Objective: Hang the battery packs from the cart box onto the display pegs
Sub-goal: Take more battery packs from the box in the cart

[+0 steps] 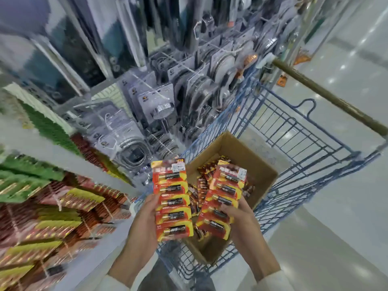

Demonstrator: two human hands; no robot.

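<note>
My left hand [144,223] grips a long red and yellow battery pack [173,198] by its left edge, holding it upright above the cart's near corner. My right hand [239,219] holds a second battery pack [224,198] of the same kind, fingers curled over its lower right side, just above the open cardboard box [262,171]. More battery packs [201,185] lie loose inside the box. Hanging rows of red, yellow and green battery packs [69,206] fill the display pegs at lower left.
The box sits in a blue wire shopping cart [294,143] with a brown handle bar [327,95] at the right. Grey blister packs of cables and flashlights [159,106] hang on pegs ahead. Shiny shop floor [336,238] lies to the right.
</note>
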